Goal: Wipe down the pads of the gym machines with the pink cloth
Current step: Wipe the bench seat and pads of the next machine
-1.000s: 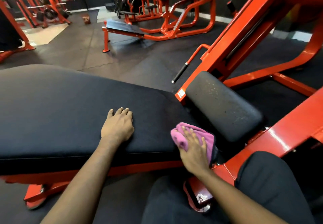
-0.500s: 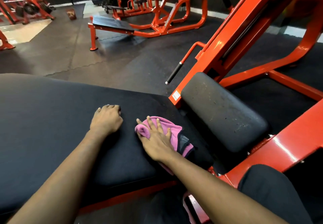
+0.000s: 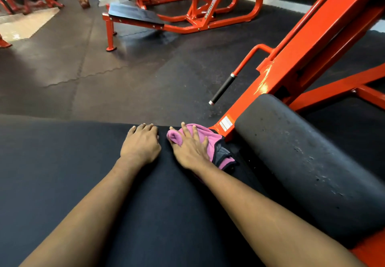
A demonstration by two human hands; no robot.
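Swept forward from mid-pad, the pink cloth [image 3: 210, 139] now lies at the far right corner of the padded surface [image 3: 62, 173], pressed flat under the spread fingers of the right hand [image 3: 190, 152]. The left hand [image 3: 140, 145] rests open just beside it at the far edge. Wiping of this pad appears under way; the scuffed side pad [image 3: 312, 162] likely comes next, calling for a reach rightward.

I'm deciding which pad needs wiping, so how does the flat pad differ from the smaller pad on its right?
The flat pad is wide, smooth; the smaller pad is narrow, rounded and speckled with pale marks. The left hand and the pink cloth under the right hand rest on the flat pad; nothing rests on the smaller pad. Both are black.
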